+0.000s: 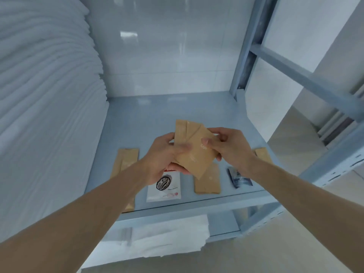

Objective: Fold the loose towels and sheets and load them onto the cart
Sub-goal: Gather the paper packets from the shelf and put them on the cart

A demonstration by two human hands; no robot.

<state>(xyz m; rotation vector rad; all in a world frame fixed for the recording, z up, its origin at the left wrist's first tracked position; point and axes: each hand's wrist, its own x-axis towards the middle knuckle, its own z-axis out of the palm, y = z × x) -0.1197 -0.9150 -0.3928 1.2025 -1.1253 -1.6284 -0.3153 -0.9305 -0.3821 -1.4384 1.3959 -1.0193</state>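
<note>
Both hands hold a small bunch of brown paper packets [192, 146] above a grey-blue metal shelf [153, 123]. My left hand [165, 154] grips the bunch from the left and below, thumb across the front. My right hand [230, 144] pinches its right edge between thumb and fingers. A tall stack of folded white linens [43, 107] fills the left side of the shelf. More folded white cloth [167, 235] lies on the shelf below.
On the shelf lie a brown packet [126, 160] at left, a white sachet with a coffee-bean print [167, 188], another brown packet [208, 182], a dark blue sachet [239, 177] and a brown packet [263, 153] at the right edge. Shelf uprights [246, 56] rise at the right.
</note>
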